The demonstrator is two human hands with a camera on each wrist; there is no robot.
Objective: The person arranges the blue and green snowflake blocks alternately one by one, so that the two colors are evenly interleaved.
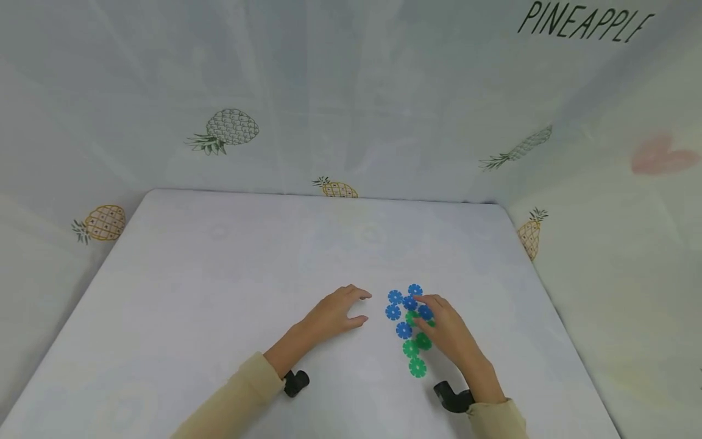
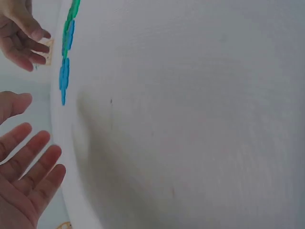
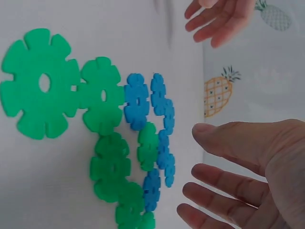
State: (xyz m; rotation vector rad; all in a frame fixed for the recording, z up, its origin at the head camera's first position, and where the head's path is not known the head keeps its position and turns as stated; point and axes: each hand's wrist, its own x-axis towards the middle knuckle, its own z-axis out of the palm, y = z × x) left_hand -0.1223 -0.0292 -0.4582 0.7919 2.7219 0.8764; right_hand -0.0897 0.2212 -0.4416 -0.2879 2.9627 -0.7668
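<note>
Several flat, notched snowflake discs, blue (image 1: 395, 297) and green (image 1: 417, 367), lie in a loose cluster on the white table. In the right wrist view the green discs (image 3: 40, 83) are nearer the camera and the blue discs (image 3: 137, 101) farther off. My right hand (image 1: 450, 332) hovers over the cluster's right side, fingers apart, hiding some pieces in the head view; nothing shows in its grasp. To the left of the discs, my left hand (image 1: 331, 314) is held above the table, its thumb and fingers spread with nothing between them.
The white table (image 1: 219, 274) has a pineapple-print cloth (image 1: 356, 91) hanging behind and beside it. Black wrist-camera mounts (image 1: 296, 383) sit on both wrists, under beige sleeves (image 1: 236, 396).
</note>
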